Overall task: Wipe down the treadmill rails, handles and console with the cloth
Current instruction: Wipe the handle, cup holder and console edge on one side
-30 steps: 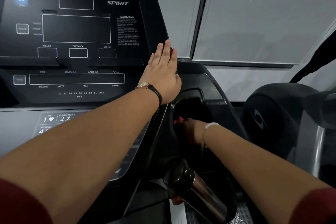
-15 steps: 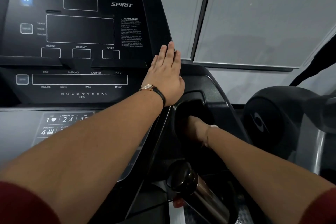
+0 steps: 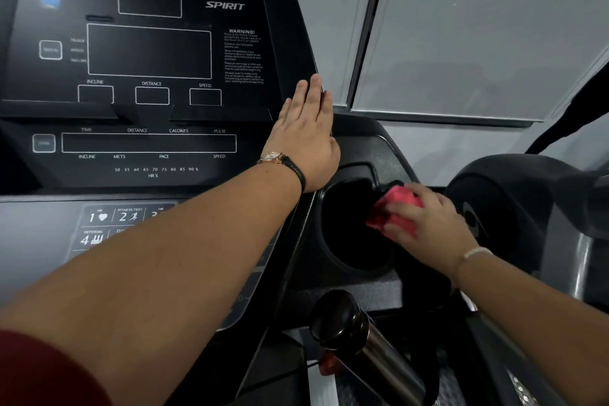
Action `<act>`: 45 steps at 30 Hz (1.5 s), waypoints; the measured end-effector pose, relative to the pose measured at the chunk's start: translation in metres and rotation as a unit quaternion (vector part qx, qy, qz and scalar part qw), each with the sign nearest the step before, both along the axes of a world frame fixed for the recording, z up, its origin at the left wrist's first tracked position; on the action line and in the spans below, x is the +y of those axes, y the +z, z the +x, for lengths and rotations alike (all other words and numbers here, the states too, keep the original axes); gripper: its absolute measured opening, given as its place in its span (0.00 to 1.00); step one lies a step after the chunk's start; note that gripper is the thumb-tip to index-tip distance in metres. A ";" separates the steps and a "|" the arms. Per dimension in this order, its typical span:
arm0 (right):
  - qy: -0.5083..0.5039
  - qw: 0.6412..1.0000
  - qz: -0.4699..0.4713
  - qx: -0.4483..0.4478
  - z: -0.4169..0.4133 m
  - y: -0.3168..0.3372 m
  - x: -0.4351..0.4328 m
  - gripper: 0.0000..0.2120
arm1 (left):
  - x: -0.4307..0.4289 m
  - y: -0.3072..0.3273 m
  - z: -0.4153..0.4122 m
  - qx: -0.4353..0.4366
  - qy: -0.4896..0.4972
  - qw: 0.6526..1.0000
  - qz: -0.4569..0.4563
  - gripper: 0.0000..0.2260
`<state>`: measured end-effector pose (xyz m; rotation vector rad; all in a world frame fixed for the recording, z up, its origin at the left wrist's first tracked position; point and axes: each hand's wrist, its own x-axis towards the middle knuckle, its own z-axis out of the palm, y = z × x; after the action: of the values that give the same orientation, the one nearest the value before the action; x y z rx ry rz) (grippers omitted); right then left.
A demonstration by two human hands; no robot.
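Observation:
The black treadmill console (image 3: 148,53) fills the upper left, its displays dark. My left hand (image 3: 306,135) lies flat, fingers together, against the console's right edge. To its right is a round cup holder (image 3: 346,227) in the black side panel. My right hand (image 3: 425,221) presses a bunched red cloth (image 3: 395,211) onto the cup holder's right rim, fingers closed over the cloth.
A dark metal bottle (image 3: 359,339) with a black lid leans below the cup holder. A neighbouring machine's rounded black housing (image 3: 494,204) stands close on the right. Grey wall panels (image 3: 461,26) lie behind. A grey button pad (image 3: 99,224) sits under the console.
My right hand has come up out of the cup holder with the red cloth and now rests on its right rim. My left hand has stayed in place on the console edge.

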<state>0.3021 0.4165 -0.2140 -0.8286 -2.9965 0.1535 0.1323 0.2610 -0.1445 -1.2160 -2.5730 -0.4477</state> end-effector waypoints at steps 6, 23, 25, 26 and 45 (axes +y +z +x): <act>-0.035 0.968 0.248 0.008 -0.039 -0.003 -0.038 0.17 | 0.000 0.001 0.000 0.005 0.003 1.000 0.002 0.29; 0.019 0.999 -0.023 0.024 -0.058 -0.002 -0.054 0.12 | 0.000 0.001 -0.001 0.004 0.001 1.000 0.000 0.29; 0.077 0.958 -0.238 0.137 -0.065 -0.005 -0.058 0.11 | 0.000 0.000 0.000 0.005 0.001 1.000 0.000 0.29; 0.080 0.929 -0.315 0.176 -0.066 -0.006 -0.056 0.12 | 0.000 0.000 0.000 0.006 0.000 1.000 -0.001 0.29; 0.155 0.962 0.060 -0.216 -0.102 -0.029 -0.055 0.19 | -0.001 -0.001 -0.002 0.006 0.001 1.000 -0.003 0.28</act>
<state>0.2005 0.3611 -0.2430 -0.4162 -3.4833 -0.2364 0.1308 0.2603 -0.1458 -1.2148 -2.5672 -0.4302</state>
